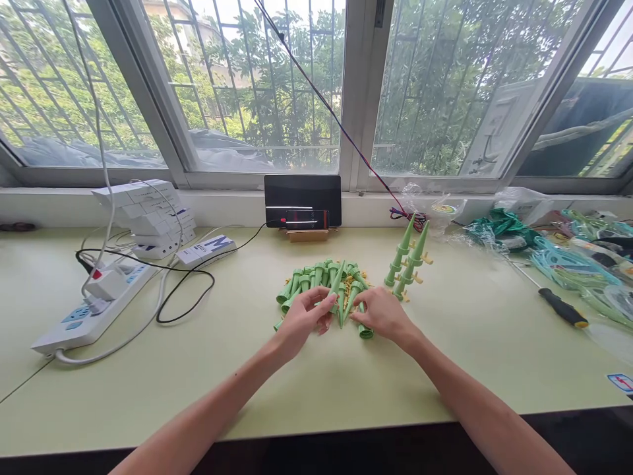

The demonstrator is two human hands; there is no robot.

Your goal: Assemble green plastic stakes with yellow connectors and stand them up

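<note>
My left hand [307, 313] has its thumb and fingers closed around a green plastic watering spike [338, 280], which stands with its tip pointing up. My right hand [384, 313] is at the right side of the pile of green watering spikes [305, 280], fingers curled together; what they pinch, if anything, is hidden. Beside its fingertips lies another green spike [351, 301] with its tip toward me. Small yellow valve pieces [364, 277] show among the pile. Beyond my right hand stand two upright stacks of green spikes [408, 262] with yellow valves sticking out.
A phone [307, 219] leans on a stand before a black tablet [302, 191]. On the left are a power strip [93, 316], cables and stacked white boxes [157, 214]. A screwdriver [562, 308] and plastic-wrapped items [568, 262] lie on the right.
</note>
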